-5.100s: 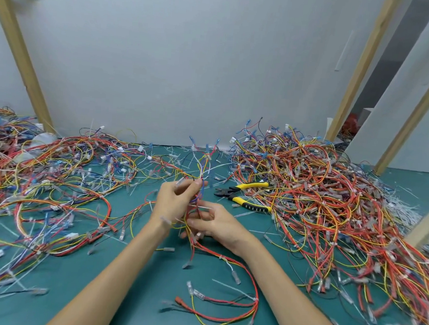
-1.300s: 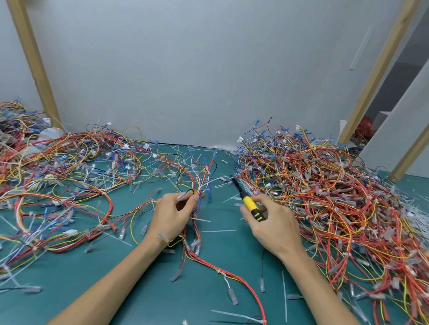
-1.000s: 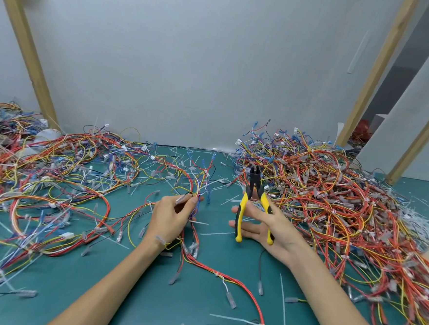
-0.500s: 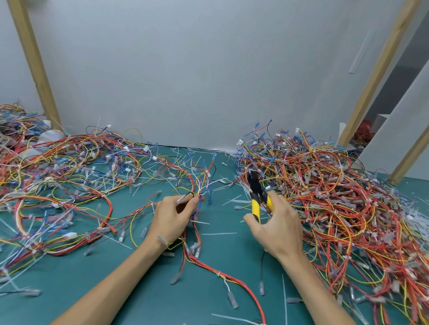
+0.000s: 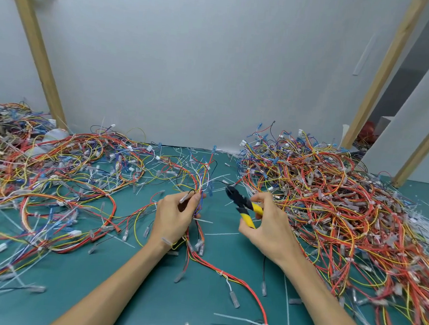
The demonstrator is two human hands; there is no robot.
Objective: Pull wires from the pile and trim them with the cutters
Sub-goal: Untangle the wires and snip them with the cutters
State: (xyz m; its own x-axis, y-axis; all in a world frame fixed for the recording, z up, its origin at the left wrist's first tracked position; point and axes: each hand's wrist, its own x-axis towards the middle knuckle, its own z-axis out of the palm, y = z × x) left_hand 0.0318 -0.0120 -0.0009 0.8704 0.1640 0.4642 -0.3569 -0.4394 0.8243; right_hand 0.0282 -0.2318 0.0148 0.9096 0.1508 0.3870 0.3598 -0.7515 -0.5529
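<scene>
While the left hand (image 5: 174, 215) pinches a wire bundle (image 5: 199, 184) upright over the desk (image 5: 148, 297), the right hand (image 5: 267, 229), just right of the bundle, grips the yellow-handled cutters (image 5: 243, 205), nose toward it; the pile (image 5: 332, 208) lies farther right.

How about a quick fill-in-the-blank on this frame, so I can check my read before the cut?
1. The right hand grips the cutters by their ____ handles.
2. The left hand holds the wire bundle, and the cutters' nose points to the person's ____.
3. The slanted posts by the wall are bare ____.
Missing words: yellow; left; wood.
</scene>
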